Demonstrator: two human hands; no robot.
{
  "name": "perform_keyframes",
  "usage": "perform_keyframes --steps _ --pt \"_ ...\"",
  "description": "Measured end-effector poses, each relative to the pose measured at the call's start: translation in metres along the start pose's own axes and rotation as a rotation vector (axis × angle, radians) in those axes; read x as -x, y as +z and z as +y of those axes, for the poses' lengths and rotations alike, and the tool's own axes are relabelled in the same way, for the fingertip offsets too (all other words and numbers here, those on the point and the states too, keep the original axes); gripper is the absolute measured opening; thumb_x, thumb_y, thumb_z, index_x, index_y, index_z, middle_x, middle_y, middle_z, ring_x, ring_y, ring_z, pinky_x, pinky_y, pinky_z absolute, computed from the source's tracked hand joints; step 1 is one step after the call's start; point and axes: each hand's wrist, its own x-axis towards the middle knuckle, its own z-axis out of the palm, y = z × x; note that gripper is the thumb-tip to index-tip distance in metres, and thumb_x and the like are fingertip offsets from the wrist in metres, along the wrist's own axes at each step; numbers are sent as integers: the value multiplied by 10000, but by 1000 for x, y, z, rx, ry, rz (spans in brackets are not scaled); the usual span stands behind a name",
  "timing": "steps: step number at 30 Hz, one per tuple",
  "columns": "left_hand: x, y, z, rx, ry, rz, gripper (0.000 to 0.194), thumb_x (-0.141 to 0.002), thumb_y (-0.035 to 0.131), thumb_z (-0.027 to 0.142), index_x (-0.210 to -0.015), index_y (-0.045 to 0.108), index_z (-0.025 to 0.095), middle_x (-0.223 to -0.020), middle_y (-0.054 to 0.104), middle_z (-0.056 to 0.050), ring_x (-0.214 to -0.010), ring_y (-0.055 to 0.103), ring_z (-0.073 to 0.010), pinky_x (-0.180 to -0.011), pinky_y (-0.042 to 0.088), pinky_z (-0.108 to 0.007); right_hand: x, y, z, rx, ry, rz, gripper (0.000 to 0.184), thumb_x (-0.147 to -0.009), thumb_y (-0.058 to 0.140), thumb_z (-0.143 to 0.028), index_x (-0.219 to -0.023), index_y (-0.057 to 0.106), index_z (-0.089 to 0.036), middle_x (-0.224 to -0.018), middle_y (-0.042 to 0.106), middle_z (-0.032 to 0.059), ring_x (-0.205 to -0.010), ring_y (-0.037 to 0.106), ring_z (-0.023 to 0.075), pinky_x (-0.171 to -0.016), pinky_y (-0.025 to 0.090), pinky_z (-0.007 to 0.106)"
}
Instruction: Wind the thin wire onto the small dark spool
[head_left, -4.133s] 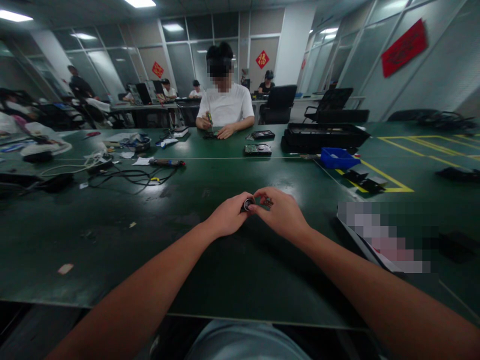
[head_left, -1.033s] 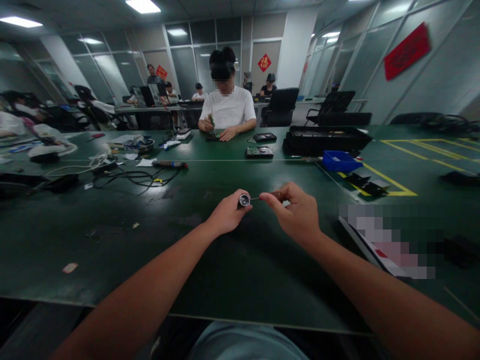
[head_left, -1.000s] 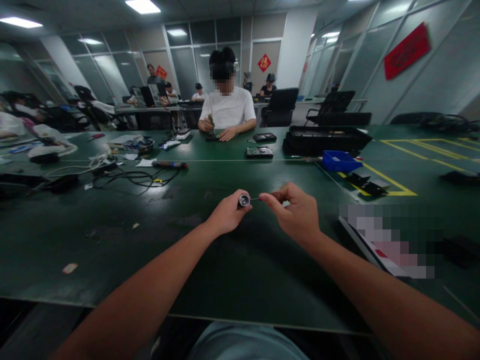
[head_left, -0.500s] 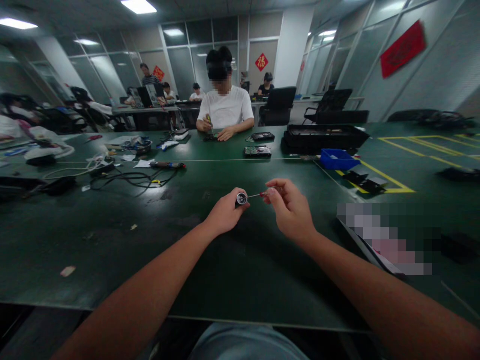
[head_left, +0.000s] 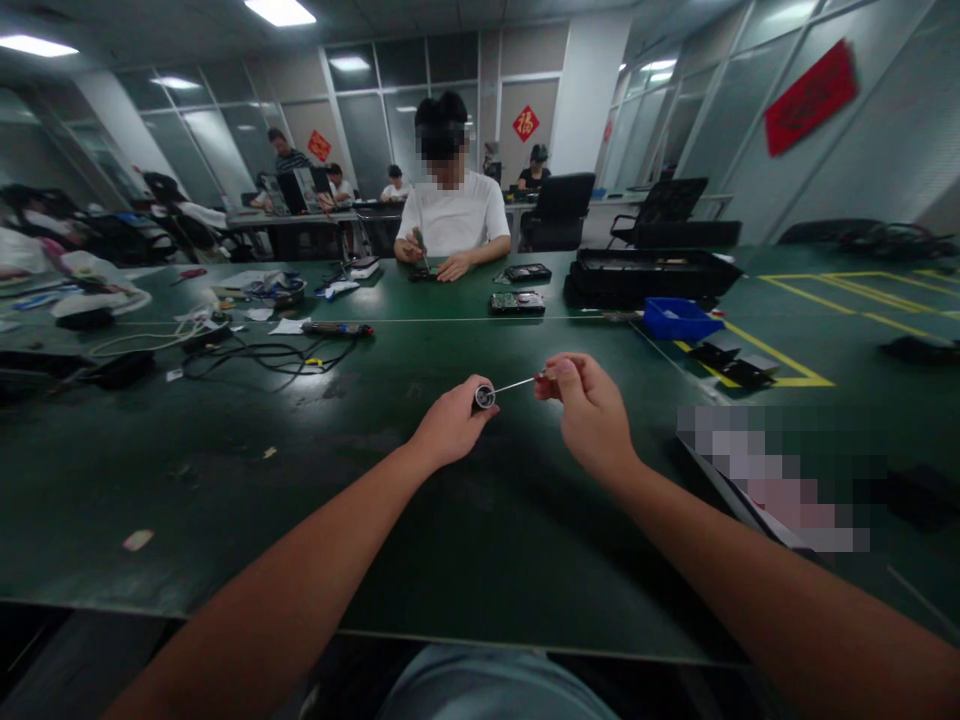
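Note:
My left hand [head_left: 452, 420] is wrapped round a small dark cylinder [head_left: 484, 397], whose round open end with a pale rim faces me. What the cylinder belongs to is hidden in the palm. In the fingers of my right hand [head_left: 592, 405] is a screwdriver [head_left: 519, 383], gripped by its handle. Its thin metal shaft points left and its tip reaches the cylinder's open end. Both hands are above the green table [head_left: 480, 540].
Across the table a person in a white shirt [head_left: 454, 215] works on a small dark part. Hard drives [head_left: 517, 302], a long black housing [head_left: 651, 275] and a blue bin [head_left: 681, 318] lie beyond my hands. Black cables [head_left: 262, 360] and an electric screwdriver [head_left: 339, 329] are to the left.
My right hand has shifted slightly right and its fingers have turned on the screwdriver handle. The shaft now slants more, with its handle end higher. My left hand holds the cylinder almost still.

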Motion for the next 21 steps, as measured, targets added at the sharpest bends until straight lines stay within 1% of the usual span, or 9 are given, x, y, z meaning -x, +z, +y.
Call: perform_keyframes --steps 3,5,10,12,13,15,17,18,21 --pt "1 0 3 15 -1 -3 175 -891 587 282 -1055 549 236 -941 651 -11 -830 583 -176 -711 403 -290 5 1 -5 151 -63 -46 222 -975 482 -408 -994 584 -211 -830 673 30 -743 655 170 -725 531 354" --pt "2 0 5 39 -3 -7 173 -893 583 282 -1055 548 233 -939 652 -8 -825 584 -170 -708 404 -285 7 1 -7 214 -87 -56 223 -982 468 -404 -1007 581 -212 -834 682 33 -752 663 176 -727 525 358" --pt "2 -1 7 93 12 -1 180 -897 574 289 -1063 543 230 -937 652 -5 -828 587 -166 -718 406 -282 8 -1 -8 256 -116 -51 232 -991 455 -403 -1046 578 -214 -872 700 39 -782 682 179 -733 519 348" --pt "3 -1 6 92 19 3 180 -898 574 293 -1063 544 228 -934 649 -4 -827 586 -166 -719 405 -284 7 -2 -10 286 -133 -60 242 -987 465 -412 -1035 595 -214 -850 708 35 -759 681 174 -706 509 331" --pt "3 -1 6 84 18 7 183 -898 576 294 -1065 545 227 -932 648 -5 -827 586 -167 -720 405 -286 7 -2 -11 320 -146 -62 246 -976 486 -424 -1004 613 -215 -817 708 29 -728 673 171 -674 496 319" --pt "3 0 6 62 8 6 191 -895 582 296 -1070 548 227 -932 647 -6 -825 584 -170 -720 404 -289 6 -4 -13 423 -181 -46 266 -930 561 -463 -860 637 -219 -706 683 7 -626 631 158 -589 444 294" --pt "3 0 6 42 -1 -5 198 -896 580 300 -1078 548 229 -937 648 -8 -825 582 -171 -721 404 -290 5 -5 -14 528 -221 -8 339 -879 623 -502 -690 599 -221 -592 623 -14 -530 558 137 -524 374 281" --pt "3 0 6 36 -3 -10 202 -897 578 302 -1082 547 229 -941 649 -8 -826 581 -172 -720 404 -290 5 -5 -14 567 -239 7 379 -863 638 -517 -637 569 -221 -554 592 -22 -500 527 128 -507 346 278" --pt "3 0 5 30 0 -17 214 -897 575 309 -1095 546 231 -937 648 -7 -818 579 -171 -710 401 -287 6 -5 -12 615 -271 17 417 -853 644 -544 -608 540 -223 -514 550 -34 -461 481 116 -489 313 276"
